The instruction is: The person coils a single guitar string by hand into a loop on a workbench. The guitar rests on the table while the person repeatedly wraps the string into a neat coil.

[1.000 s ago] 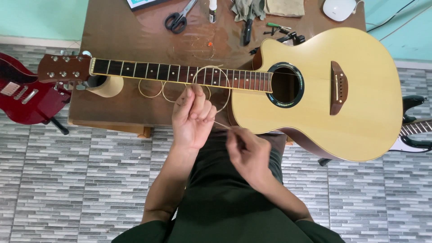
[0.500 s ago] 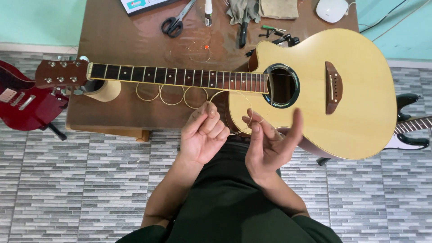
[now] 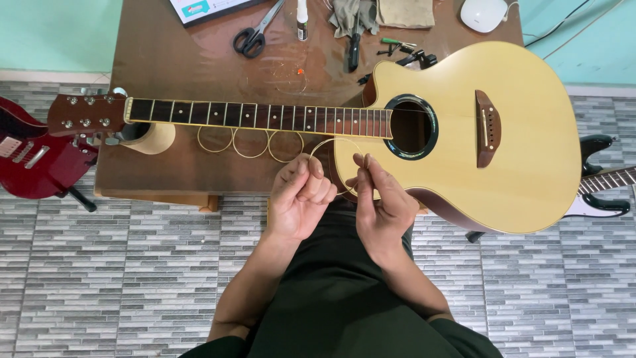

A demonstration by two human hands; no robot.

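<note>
We count one acoustic guitar (image 3: 464, 132) laid across one brown table (image 3: 179, 59); four coiled guitar strings, three lying under the neck (image 3: 252, 142) and one held coil (image 3: 334, 162); two hands, left hand (image 3: 301, 199) and right hand (image 3: 384, 202); one pair of scissors (image 3: 255, 33); one small bottle (image 3: 302, 18); one red electric guitar (image 3: 33, 159); one white round device (image 3: 483, 13).

Directly ahead of both hands, the acoustic guitar (image 3: 464, 132) spans the wooden table (image 3: 165, 59), blocking forward reach. Beyond its neck, scissors (image 3: 255, 33), a bottle (image 3: 302, 16) and pliers (image 3: 353, 46) crowd the far edge; bare tabletop lies forward-left.
</note>
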